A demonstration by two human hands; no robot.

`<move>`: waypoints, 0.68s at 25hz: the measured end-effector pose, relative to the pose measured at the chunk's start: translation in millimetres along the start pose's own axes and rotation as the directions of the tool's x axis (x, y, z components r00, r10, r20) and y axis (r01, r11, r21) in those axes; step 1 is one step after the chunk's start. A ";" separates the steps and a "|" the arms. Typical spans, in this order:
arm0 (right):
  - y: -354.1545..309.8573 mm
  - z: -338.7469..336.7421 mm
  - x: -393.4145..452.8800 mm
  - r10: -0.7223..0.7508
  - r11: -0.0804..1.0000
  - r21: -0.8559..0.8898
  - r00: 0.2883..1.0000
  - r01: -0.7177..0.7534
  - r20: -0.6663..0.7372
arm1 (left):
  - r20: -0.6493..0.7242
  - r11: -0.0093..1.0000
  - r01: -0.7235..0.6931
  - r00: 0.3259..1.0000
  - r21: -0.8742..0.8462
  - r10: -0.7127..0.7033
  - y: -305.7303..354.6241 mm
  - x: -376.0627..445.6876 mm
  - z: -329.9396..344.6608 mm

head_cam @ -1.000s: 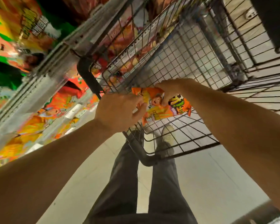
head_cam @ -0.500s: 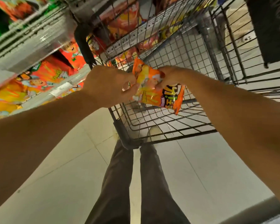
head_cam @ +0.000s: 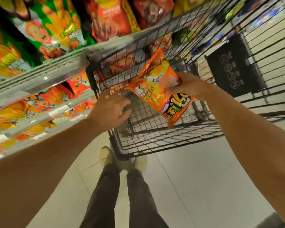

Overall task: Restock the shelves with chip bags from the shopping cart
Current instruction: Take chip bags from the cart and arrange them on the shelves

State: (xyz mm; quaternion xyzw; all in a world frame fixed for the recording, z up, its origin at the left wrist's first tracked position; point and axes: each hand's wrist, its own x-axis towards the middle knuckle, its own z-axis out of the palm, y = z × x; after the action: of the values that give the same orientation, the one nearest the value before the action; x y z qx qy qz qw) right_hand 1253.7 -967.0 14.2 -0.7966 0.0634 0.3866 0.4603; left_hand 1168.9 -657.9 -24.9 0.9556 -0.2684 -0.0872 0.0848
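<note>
Leftmost, shelves (head_cam: pixel 39 78): metal tiers stocked with green, orange and red chip bags (head_cam: pixel 53 30), motion-blurred. Left hand (head_cam: pixel 112 109): fingers loosely spread, holding nothing, just beside the near corner of the shopping cart (head_cam: pixel 155 139) and just short of the bag's lower left edge. Orange chip bag (head_cam: pixel 156 89): held tilted above the wire cart basket. Right hand (head_cam: pixel 187 86): pinching the bag's right edge, thumb on its face. Below: dark trousers (head_cam: pixel 138 195), pale shoes (head_cam: pixel 106 156), tiled floor (head_cam: pixel 204 178).
</note>
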 end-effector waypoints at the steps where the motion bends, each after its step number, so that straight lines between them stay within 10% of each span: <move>1: -13.9 -10.1 -19.7 -0.051 0.998 0.040 0.999 0.051 -0.005 | 0.071 0.998 0.037 0.997 0.059 -0.041 4.4 -7.8 -5.9; 4: -72.1 -38.7 -84.3 -0.189 0.978 0.075 0.981 0.193 -0.053 | 0.099 0.998 0.044 0.994 -0.052 -0.039 14.4 -18.8 -64.2; 7: -158.3 -66.4 -158.4 -0.376 0.919 0.061 0.914 0.389 -0.152 | -0.295 0.991 -0.064 0.955 -0.115 0.027 23.3 -19.9 -186.8; 12: -345.4 -82.6 -290.1 -0.703 0.688 -0.059 0.644 0.724 -0.301 | -0.725 0.971 -0.139 0.646 0.196 0.239 30.0 -49.8 -426.9; 17: -504.2 -13.7 -384.3 -0.867 0.448 -0.177 0.377 0.876 -0.327 | -0.858 0.933 0.171 0.471 0.315 0.203 0.6 -147.8 -590.8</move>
State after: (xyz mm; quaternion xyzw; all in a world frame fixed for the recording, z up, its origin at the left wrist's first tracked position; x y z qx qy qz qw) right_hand 1225.4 -789.2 622.2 -0.7613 -0.2740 -0.0725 0.5832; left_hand 1169.7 -512.4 566.5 0.8586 -0.2064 0.4679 0.0358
